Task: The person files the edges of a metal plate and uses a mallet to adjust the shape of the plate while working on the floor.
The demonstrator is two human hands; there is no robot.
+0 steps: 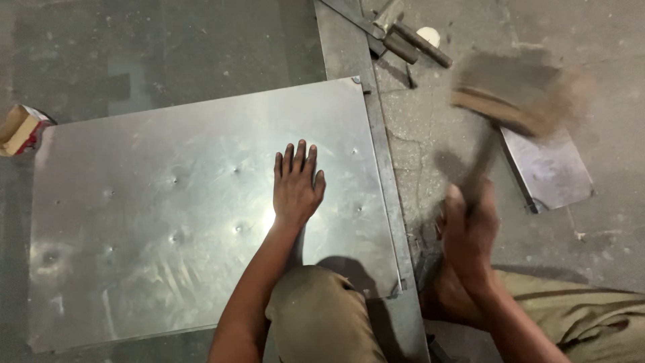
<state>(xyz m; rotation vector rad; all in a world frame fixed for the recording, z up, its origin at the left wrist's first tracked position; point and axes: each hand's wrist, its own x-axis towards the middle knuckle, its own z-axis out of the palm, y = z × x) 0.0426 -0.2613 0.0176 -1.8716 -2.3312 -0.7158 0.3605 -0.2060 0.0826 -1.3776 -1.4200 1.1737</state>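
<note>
Two hands at work: left hand [296,185] is spread flat on the steel sheet [168,222] laid on the floor; right hand [468,232] is clamped round a blurred mallet [514,101], probably wooden-headed. Sheet judged stiff, slick, sharp-edged; best pinned flat.

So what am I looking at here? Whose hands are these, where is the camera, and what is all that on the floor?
There is one picture, taken by a camera worn on a person's head and looking down, so both hands are that person's own. The left hand lies flat, fingers spread, on a large shiny metal sheet on the concrete floor. The right hand grips the handle of a mallet, which is blurred because it is swinging. The person's knee rests on the sheet's near edge. A long metal strip runs along the sheet's right side. A smaller metal plate lies to the right, some hand tools at the top, and a small carton at the far left.
</note>
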